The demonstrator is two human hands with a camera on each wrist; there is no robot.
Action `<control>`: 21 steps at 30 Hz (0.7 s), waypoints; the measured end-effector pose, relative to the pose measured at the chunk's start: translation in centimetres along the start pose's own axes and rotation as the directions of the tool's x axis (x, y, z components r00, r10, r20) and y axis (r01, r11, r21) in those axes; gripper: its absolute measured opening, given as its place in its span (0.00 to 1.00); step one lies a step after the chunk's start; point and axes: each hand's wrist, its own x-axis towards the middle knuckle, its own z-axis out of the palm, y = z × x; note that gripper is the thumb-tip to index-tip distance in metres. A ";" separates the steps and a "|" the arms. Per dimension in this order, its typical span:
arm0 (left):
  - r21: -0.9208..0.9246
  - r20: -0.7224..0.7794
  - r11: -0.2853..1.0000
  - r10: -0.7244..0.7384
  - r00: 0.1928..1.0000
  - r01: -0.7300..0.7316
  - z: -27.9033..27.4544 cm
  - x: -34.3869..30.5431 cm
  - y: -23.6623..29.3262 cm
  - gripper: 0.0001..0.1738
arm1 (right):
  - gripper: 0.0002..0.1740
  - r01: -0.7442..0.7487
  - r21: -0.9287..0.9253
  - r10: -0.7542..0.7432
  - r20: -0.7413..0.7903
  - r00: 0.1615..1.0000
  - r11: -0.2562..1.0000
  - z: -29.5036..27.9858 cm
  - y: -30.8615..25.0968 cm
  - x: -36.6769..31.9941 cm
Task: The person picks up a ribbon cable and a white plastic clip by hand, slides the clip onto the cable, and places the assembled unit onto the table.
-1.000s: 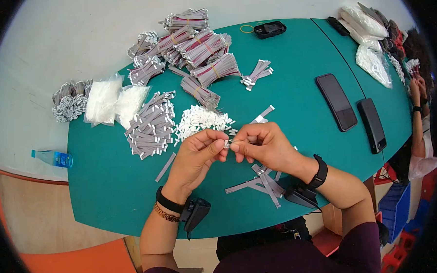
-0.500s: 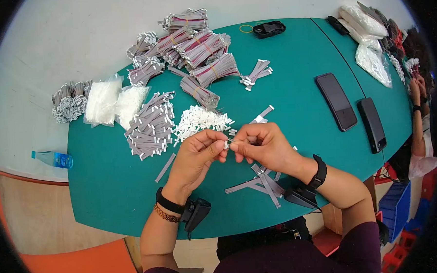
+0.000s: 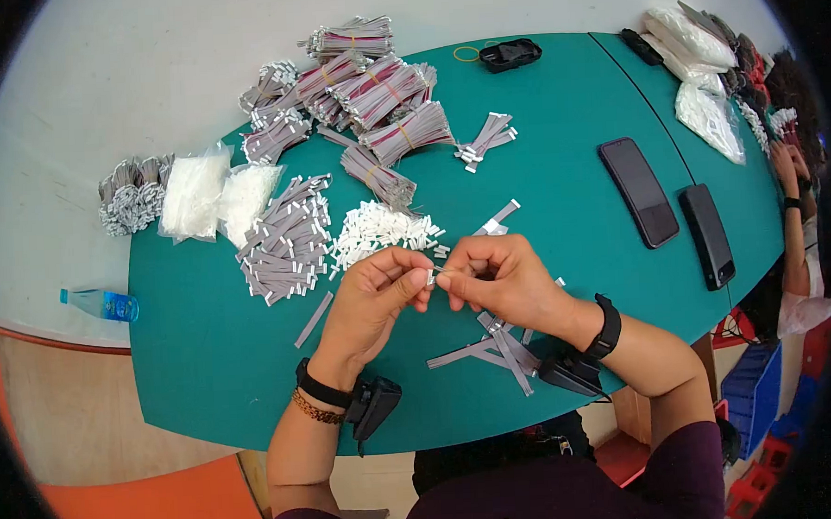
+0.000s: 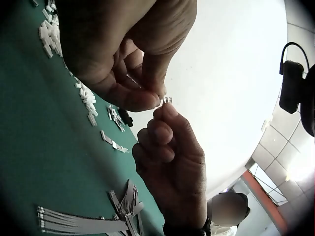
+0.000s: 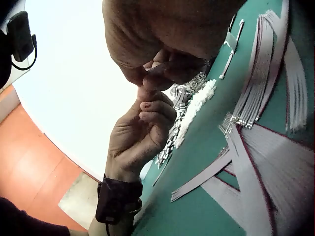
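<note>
Above the green table, both hands meet fingertip to fingertip. My left hand pinches a small white connector between thumb and forefinger. Opposite it, my right hand pinches thin wires whose ends reach the connector. In the left wrist view small metallic tips show between the fingertips; most of the wire is hidden by the fingers. Just beyond the hands lies a heap of loose white connectors. Under the right wrist are several grey flat ribbon cables.
Ribbon cables with white ends form a pile at left, beside plastic bags of white parts. Banded cable bundles stack at the back. Two dark phones lie at right. Another person's hands work at far right.
Hands stay nearly in place, still fingertip to fingertip at the connector. The right fingers shift only slightly about the wires.
</note>
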 end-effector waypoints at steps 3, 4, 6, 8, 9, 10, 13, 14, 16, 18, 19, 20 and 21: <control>-0.014 0.002 1.000 -0.007 1.000 0.007 0.0 0.0 -0.1 0.08 | 0.08 0.001 0.019 -0.001 0.002 1.000 1.000 0.0 0.1 0.0; -0.025 0.002 1.000 -0.011 1.000 0.011 0.0 0.0 -0.1 0.08 | 0.08 0.001 0.025 -0.001 0.003 1.000 1.000 0.0 0.1 0.0; -0.043 0.006 0.999 -0.014 1.000 0.014 0.0 0.0 -0.1 0.08 | 0.08 -0.013 0.030 0.013 0.000 1.000 0.999 0.0 0.0 0.0; -0.056 0.015 0.998 -0.014 1.000 0.015 -0.1 0.0 -0.2 0.09 | 0.09 -0.021 0.029 0.021 -0.007 1.000 0.999 0.1 0.0 0.0; -0.055 0.013 0.998 -0.013 1.000 0.013 -0.1 0.0 -0.2 0.08 | 0.09 -0.022 0.025 0.022 -0.012 1.000 0.999 0.2 0.0 0.0; -0.054 0.011 0.998 -0.011 1.000 0.012 0.0 0.0 -0.1 0.08 | 0.09 -0.023 0.021 0.024 -0.017 1.000 1.000 0.2 0.0 0.0; -0.040 0.013 0.999 -0.001 1.000 0.002 0.0 0.0 -0.1 0.08 | 0.09 -0.024 0.015 0.025 -0.016 1.000 1.000 0.2 -0.1 0.0; -0.033 0.015 0.999 0.003 1.000 -0.002 -0.1 0.0 -0.1 0.08 | 0.09 -0.027 0.017 0.028 -0.016 0.999 0.999 0.2 -0.1 0.0; -0.026 0.007 1.000 0.000 1.000 0.000 0.1 0.0 -0.1 0.08 | 0.09 -0.034 0.021 0.035 -0.014 0.999 0.999 0.1 -0.1 0.0; -0.025 0.003 1.000 -0.001 1.000 0.001 0.1 0.0 0.0 0.08 | 0.09 -0.035 0.018 0.036 -0.011 0.999 0.999 0.1 -0.3 -0.1; -0.028 0.002 1.000 0.000 1.000 0.000 0.1 0.0 -0.1 0.08 | 0.09 -0.035 0.017 0.036 -0.010 0.999 0.999 0.1 -0.4 -0.1; -0.031 0.002 1.000 0.001 1.000 -0.001 0.0 -0.1 -0.1 0.08 | 0.09 -0.026 0.017 0.026 -0.008 1.000 1.000 0.1 -0.3 -0.1; -0.037 0.003 0.999 -0.002 1.000 0.002 0.0 0.0 -0.1 0.09 | 0.09 -0.016 0.018 0.016 -0.007 1.000 1.000 0.1 -0.2 -0.1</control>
